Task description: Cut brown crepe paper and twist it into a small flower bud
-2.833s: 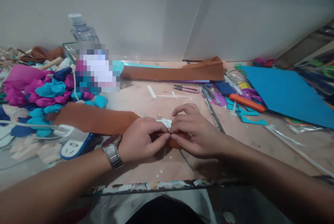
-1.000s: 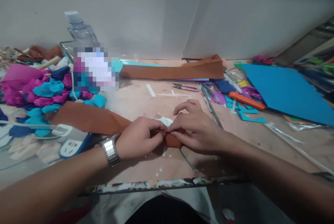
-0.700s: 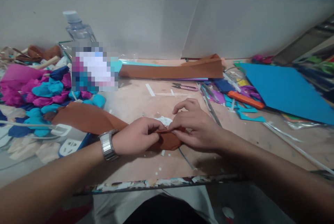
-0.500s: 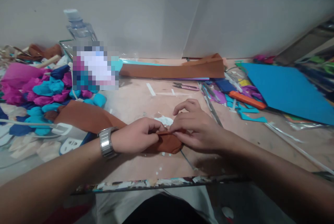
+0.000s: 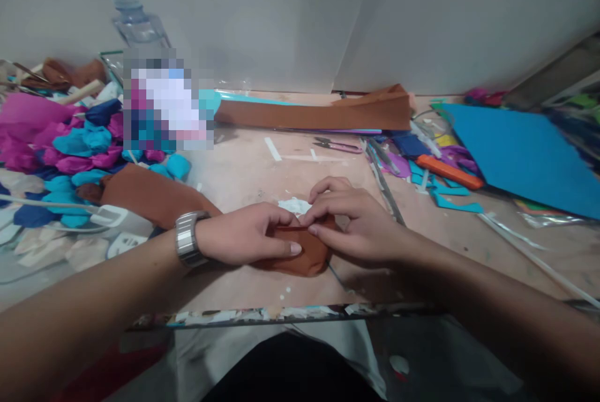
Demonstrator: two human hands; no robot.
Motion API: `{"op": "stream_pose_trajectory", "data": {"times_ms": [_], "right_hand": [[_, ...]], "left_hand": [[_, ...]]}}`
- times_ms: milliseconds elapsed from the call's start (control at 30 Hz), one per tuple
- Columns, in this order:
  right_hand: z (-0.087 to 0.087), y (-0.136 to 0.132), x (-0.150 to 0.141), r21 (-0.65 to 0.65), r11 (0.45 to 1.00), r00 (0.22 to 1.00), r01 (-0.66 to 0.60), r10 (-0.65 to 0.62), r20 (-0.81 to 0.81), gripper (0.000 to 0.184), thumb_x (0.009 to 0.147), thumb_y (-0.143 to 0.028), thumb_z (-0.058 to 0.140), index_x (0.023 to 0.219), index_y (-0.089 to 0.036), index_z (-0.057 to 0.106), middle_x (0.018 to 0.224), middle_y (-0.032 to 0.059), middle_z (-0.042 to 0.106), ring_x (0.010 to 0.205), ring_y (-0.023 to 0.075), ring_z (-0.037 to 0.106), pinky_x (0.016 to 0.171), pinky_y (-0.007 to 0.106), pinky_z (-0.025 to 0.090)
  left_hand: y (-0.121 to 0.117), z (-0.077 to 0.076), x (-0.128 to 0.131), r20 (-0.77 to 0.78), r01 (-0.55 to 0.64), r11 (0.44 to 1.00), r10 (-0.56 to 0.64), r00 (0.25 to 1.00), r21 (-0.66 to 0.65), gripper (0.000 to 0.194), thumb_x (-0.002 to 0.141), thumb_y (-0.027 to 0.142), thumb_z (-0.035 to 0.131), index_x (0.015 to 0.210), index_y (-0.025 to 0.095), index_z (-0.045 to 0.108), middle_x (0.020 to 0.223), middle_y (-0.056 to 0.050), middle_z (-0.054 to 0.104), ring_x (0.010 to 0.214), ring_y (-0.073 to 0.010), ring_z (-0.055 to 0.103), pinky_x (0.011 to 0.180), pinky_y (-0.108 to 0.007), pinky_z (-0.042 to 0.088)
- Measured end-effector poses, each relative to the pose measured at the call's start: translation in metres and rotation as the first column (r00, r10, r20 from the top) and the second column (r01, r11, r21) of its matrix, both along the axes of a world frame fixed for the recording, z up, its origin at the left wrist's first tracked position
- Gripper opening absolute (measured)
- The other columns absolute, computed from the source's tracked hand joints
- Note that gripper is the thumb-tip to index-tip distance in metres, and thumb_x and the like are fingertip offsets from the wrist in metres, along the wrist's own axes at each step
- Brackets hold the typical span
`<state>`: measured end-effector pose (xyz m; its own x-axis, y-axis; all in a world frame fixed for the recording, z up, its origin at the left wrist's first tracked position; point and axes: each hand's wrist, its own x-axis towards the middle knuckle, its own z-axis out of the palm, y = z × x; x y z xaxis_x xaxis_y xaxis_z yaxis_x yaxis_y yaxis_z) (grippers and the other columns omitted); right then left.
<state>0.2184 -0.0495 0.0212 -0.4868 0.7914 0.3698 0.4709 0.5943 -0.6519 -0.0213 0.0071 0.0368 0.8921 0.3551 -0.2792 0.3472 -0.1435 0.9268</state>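
Note:
Both hands meet over a folded piece of brown crepe paper (image 5: 300,258) near the table's front edge. My left hand (image 5: 248,233), with a metal watch at the wrist, is closed on its left side, the thumb lying flat along the near face. At the top right edge, the thumb and fingertips of my right hand (image 5: 360,221) pinch the same paper. A long brown strip (image 5: 154,195) runs from behind my left hand toward the left. Just beyond my fingertips a white patch (image 5: 294,205) shows on the table, partly covered.
Pink, blue and navy paper bundles (image 5: 84,145) are heaped at the left beside a white plug (image 5: 119,221) and a plastic bottle (image 5: 140,27). Behind lie a brown strip (image 5: 314,115) and thread snips (image 5: 337,145). An orange cutter (image 5: 450,172) and blue sheet (image 5: 529,158) are at the right.
My left thumb has moved down from the paper's top edge and now lies on its near face, showing more of the brown paper. The whole view has shifted slightly.

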Motion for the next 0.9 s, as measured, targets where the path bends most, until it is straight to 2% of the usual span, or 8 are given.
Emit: {"op": "stream_pose_trajectory", "data": {"times_ms": [133,333,433,567,633,733,900], "right_hand": [[0.002,-0.003,-0.003,-0.037,0.999,0.999,0.014,-0.015,-0.029,0.015,0.089,-0.015,0.070,0.098,-0.023,0.079,0.098,0.0064,0.069,0.104,0.0229,0.064,0.095,0.042,0.049],[0.006,-0.002,-0.006,0.016,1.000,1.000,-0.016,0.017,-0.001,0.019,0.090,-0.013,0.067,0.100,-0.024,0.079,0.089,0.0042,0.073,0.100,0.0221,0.063,0.097,0.043,0.047],[0.005,-0.002,-0.006,0.046,0.999,1.000,-0.001,0.001,0.016,0.018,0.090,-0.013,0.067,0.099,-0.025,0.078,0.086,0.0030,0.073,0.099,0.0221,0.063,0.098,0.044,0.046],[0.003,-0.002,-0.006,0.079,0.997,1.000,0.013,-0.015,0.023,0.019,0.088,-0.011,0.066,0.098,-0.023,0.077,0.087,0.0032,0.075,0.102,0.0225,0.061,0.099,0.044,0.045],[0.003,-0.002,-0.006,0.104,0.994,0.999,0.012,-0.015,0.035,0.018,0.089,-0.012,0.066,0.098,-0.022,0.077,0.087,0.0030,0.076,0.102,0.0230,0.061,0.100,0.045,0.043],[0.003,-0.002,-0.006,0.144,0.990,0.999,-0.011,0.004,0.049,0.020,0.090,-0.011,0.064,0.098,-0.024,0.076,0.086,0.0011,0.078,0.101,0.0232,0.061,0.100,0.046,0.042],[0.002,-0.001,-0.005,0.173,0.984,0.998,-0.041,0.031,0.060,0.024,0.089,-0.009,0.063,0.099,-0.026,0.077,0.084,-0.0018,0.078,0.100,0.0226,0.060,0.100,0.046,0.040]], "left_hand": [[-0.004,-0.004,0.001,-0.008,-0.029,1.000,0.029,1.000,0.003,0.027,0.098,0.039,0.060,0.085,0.015,0.061,0.064,0.006,0.046,0.057,-0.0087,0.039,0.051,-0.021,0.033],[-0.003,-0.007,0.003,0.029,-0.035,0.999,0.034,0.999,0.002,0.028,0.100,0.037,0.058,0.094,0.013,0.070,0.069,0.004,0.048,0.062,-0.0091,0.039,0.056,-0.022,0.035],[-0.005,-0.008,0.004,0.047,-0.075,0.989,0.070,0.996,0.126,0.029,0.101,0.037,0.056,0.096,0.014,0.072,0.076,0.002,0.059,0.069,-0.0112,0.047,0.064,-0.024,0.040],[-0.010,-0.004,0.003,0.016,-0.117,0.924,0.120,0.993,0.365,0.025,0.099,0.031,0.055,0.092,0.016,0.074,0.075,0.001,0.064,0.069,-0.0129,0.052,0.067,-0.026,0.039],[-0.011,-0.002,0.004,0.002,-0.123,0.910,0.133,0.991,0.397,0.023,0.099,0.029,0.055,0.092,0.016,0.074,0.076,0.001,0.066,0.070,-0.0131,0.053,0.067,-0.026,0.039],[-0.011,-0.002,0.004,0.007,-0.120,0.931,0.126,0.992,0.345,0.021,0.098,0.026,0.055,0.092,0.016,0.072,0.079,0.001,0.066,0.072,-0.0131,0.054,0.068,-0.026,0.039],[-0.006,-0.004,0.005,0.020,-0.075,0.988,0.073,0.997,0.136,0.019,0.097,0.027,0.055,0.086,0.015,0.064,0.074,0.004,0.055,0.069,-0.0108,0.045,0.064,-0.024,0.037]]}}
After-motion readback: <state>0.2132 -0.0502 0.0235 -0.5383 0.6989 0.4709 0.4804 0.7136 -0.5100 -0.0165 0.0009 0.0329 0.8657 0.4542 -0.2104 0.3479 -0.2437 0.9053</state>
